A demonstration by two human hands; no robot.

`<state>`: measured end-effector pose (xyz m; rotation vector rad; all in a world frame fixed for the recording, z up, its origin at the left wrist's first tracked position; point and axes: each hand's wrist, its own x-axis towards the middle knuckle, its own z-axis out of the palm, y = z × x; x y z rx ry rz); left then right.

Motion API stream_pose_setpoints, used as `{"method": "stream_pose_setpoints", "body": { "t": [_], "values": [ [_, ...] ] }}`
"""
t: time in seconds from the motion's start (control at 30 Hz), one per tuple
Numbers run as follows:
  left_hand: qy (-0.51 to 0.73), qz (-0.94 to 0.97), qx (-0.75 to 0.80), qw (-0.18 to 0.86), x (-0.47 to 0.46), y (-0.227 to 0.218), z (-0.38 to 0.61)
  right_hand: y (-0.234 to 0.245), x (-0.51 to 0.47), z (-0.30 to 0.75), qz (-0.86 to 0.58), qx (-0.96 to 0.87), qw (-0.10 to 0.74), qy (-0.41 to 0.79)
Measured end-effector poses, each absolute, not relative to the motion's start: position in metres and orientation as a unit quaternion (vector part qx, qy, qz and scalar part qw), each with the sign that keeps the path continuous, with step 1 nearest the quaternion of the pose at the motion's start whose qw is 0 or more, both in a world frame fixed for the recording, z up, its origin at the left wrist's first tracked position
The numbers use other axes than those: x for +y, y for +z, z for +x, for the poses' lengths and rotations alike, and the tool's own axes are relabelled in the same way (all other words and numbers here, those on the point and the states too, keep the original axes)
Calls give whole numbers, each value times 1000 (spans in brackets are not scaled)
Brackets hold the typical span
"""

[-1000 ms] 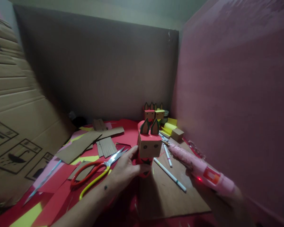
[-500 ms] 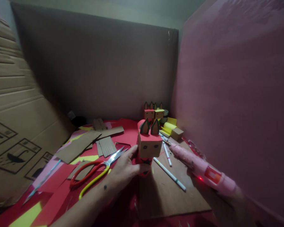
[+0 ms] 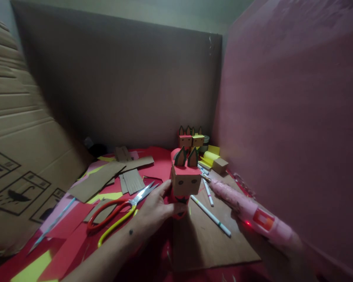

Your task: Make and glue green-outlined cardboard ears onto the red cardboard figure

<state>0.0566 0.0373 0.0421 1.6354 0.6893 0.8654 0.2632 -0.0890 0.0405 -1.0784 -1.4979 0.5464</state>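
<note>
Head view: the left hand is closed around the lower body of a small paper figure, a cardboard cube head with a red top, two dark pointed ears and drawn eyes. The figure stands upright near the middle of the worktop, at the left edge of a cardboard sheet.

The right hand sits low at the right edge, blurred and mostly dark. It grips a pink glue gun, whose nozzle points left and ends just beside the figure's right side, close to the head. Whether the tip touches the paper cannot be told. A small red light glows under the gun's body.

Left of the figure lie scissors with red and yellow handles, blades open, just beside the left hand. Two pens lie on the cardboard sheet between figure and gun. Cardboard strips lie further back. Two finished figures stand by the back wall.

Risks, as a judgement: the lit gun is probably hot, and the left hand's fingers are near the nozzle, so a slip could burn them. Too firm a squeeze could dent the paper body. Glue might string onto the face. The open blades lie near the left wrist.
</note>
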Motion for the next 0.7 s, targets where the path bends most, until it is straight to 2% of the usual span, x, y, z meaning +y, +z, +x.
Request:
{"method": "stream_pose_setpoints", "body": {
  "t": [0.33, 0.47, 0.53, 0.6, 0.67, 0.7],
  "values": [
    [358, 689, 278, 566, 36, 45, 56, 46, -86, 267, -475, -666, 548, 175],
    [348, 678, 267, 590, 36, 44, 54, 38, -84, 281, -527, -667, 522, 59],
    [342, 672, 265, 600, 37, 43, 53, 27, -84, 294, -564, -664, 488, -61],
    [336, 668, 261, 611, 38, 42, 52, 11, -83, 310, -584, -661, 460, -100],
    [330, 664, 255, 621, 39, 42, 51, -7, -80, 325, -646, -664, 314, -209],
    [328, 662, 252, 625, 39, 43, 50, -15, -79, 331, -658, -665, 283, -210]
  ]
}}
